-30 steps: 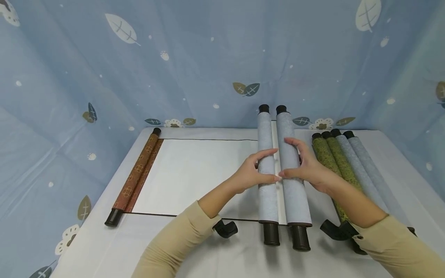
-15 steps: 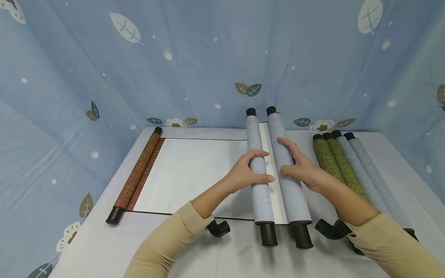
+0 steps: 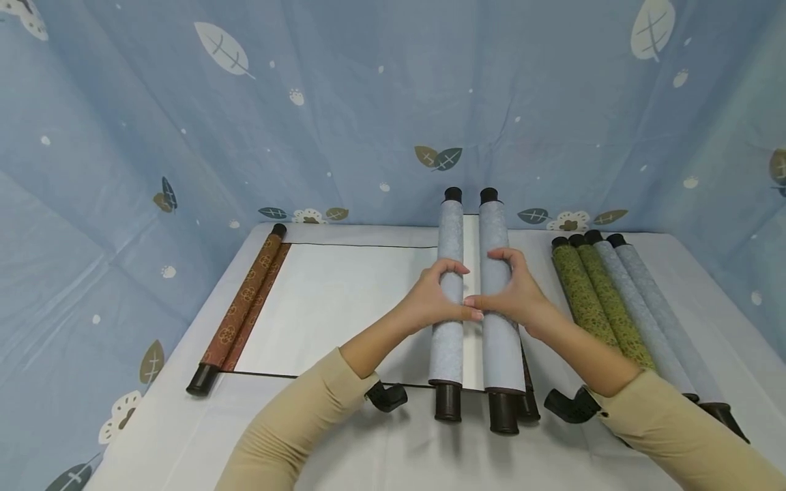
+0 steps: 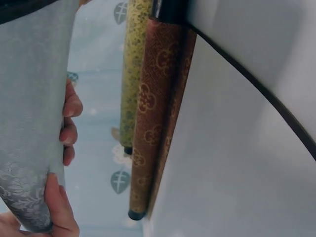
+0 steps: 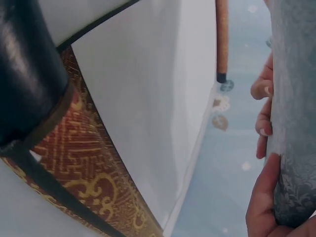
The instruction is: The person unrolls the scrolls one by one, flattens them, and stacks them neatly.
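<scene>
My left hand holds the left roll of a pale blue hanging scroll, its thumb and forefinger curled round the roll. The scroll's right roll is in my right hand. Both thumbs meet near the white strip of paper between the rolls. These rolls stand above a red-brown scroll's white sheet, spread on the table. Its left roller lies at the far left; its right roller, large in the right wrist view, is mostly hidden in the head view, with a dark knob peeking out.
Two green rolls and two pale blue rolls lie side by side at the right of the white table. A blue leaf-print cloth hangs behind and along the sides.
The left blue roll moved left, widening the white strip, then the right roll followed and the strip narrowed. The red-brown scroll's right knob has come into sight beside the right roll.
</scene>
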Demonstrator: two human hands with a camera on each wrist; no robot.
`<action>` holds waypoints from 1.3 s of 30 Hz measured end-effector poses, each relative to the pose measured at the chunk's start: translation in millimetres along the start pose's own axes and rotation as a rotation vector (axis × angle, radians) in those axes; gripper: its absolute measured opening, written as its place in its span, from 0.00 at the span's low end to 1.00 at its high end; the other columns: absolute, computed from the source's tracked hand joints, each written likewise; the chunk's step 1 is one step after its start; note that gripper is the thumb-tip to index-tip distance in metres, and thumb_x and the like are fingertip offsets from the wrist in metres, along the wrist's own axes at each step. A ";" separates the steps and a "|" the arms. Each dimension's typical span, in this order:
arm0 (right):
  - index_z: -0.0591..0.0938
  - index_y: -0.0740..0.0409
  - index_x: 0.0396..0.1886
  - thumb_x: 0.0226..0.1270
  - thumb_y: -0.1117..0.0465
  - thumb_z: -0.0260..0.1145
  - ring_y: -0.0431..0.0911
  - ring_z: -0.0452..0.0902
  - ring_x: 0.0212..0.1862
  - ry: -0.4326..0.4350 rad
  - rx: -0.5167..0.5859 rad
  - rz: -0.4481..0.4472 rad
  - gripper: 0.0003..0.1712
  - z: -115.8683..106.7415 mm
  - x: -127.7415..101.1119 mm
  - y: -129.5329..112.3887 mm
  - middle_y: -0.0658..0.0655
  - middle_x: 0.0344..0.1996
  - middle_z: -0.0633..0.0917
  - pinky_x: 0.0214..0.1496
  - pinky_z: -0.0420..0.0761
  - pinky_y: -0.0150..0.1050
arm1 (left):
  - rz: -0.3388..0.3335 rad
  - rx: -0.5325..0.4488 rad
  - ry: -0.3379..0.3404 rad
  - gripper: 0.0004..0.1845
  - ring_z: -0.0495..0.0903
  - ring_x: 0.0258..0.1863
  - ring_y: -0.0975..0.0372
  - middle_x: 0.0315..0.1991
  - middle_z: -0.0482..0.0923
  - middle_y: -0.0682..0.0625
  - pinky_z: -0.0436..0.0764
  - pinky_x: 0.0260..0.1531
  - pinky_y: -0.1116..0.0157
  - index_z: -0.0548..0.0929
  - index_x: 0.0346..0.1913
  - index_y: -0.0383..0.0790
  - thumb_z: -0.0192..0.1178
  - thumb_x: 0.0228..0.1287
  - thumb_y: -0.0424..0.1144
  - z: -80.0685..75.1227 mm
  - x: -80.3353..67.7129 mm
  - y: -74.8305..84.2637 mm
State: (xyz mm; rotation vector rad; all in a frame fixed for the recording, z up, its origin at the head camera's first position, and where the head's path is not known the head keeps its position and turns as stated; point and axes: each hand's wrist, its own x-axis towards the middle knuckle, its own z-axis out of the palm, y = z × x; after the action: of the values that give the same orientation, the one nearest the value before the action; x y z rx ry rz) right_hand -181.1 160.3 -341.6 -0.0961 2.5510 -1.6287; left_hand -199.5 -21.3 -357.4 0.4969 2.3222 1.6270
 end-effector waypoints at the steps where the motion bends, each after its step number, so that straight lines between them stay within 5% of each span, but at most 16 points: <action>1: 0.50 0.58 0.69 0.49 0.59 0.77 0.62 0.60 0.59 0.006 -0.009 -0.004 0.56 1.0 0.6 1.1 0.72 0.64 0.57 0.55 0.65 0.53 | -0.010 0.019 0.002 0.37 0.69 0.47 0.57 0.54 0.67 0.46 0.73 0.42 0.61 0.72 0.55 0.52 0.79 0.38 0.43 -0.3 0.0 -0.3; 14: 0.45 0.56 0.76 0.55 0.74 0.61 0.65 0.53 0.66 -0.108 -0.069 -0.147 0.52 -2.9 5.9 9.0 0.71 0.71 0.49 0.57 0.64 0.62 | -0.037 0.138 0.000 0.43 0.67 0.48 0.51 0.57 0.58 0.39 0.72 0.36 0.59 0.67 0.66 0.62 0.66 0.43 0.31 -8.4 1.3 -0.4; 23: 0.49 0.58 0.75 0.57 0.68 0.62 0.65 0.50 0.70 -0.092 -0.084 -0.062 0.48 -4.9 6.7 9.2 0.70 0.72 0.49 0.61 0.62 0.61 | -0.028 0.054 -0.004 0.41 0.65 0.50 0.51 0.60 0.60 0.39 0.71 0.40 0.56 0.68 0.67 0.58 0.58 0.45 0.30 -13.5 4.0 -3.8; 29: 0.55 0.59 0.72 0.50 0.57 0.77 0.64 0.56 0.67 -0.050 -0.126 -0.049 0.54 -1.9 9.9 9.8 0.67 0.70 0.57 0.61 0.63 0.60 | -0.006 0.095 0.035 0.41 0.67 0.55 0.53 0.62 0.61 0.41 0.71 0.50 0.52 0.69 0.66 0.56 0.70 0.45 0.36 -13.7 4.4 -8.9; 39: 0.59 0.64 0.66 0.48 0.57 0.78 0.62 0.65 0.59 -0.043 -0.229 -0.141 0.50 -3.5 14.3 8.4 0.70 0.64 0.63 0.55 0.68 0.58 | 0.006 0.239 0.041 0.47 0.66 0.56 0.52 0.61 0.60 0.40 0.71 0.51 0.49 0.65 0.65 0.53 0.78 0.39 0.46 -14.0 2.0 -12.2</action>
State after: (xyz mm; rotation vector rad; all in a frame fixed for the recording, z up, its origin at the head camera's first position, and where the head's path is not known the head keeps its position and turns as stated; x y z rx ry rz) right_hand -195.7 165.3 -348.7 -0.3342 2.7430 -1.3523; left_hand -208.5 -36.1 -364.2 0.5247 2.5633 1.3801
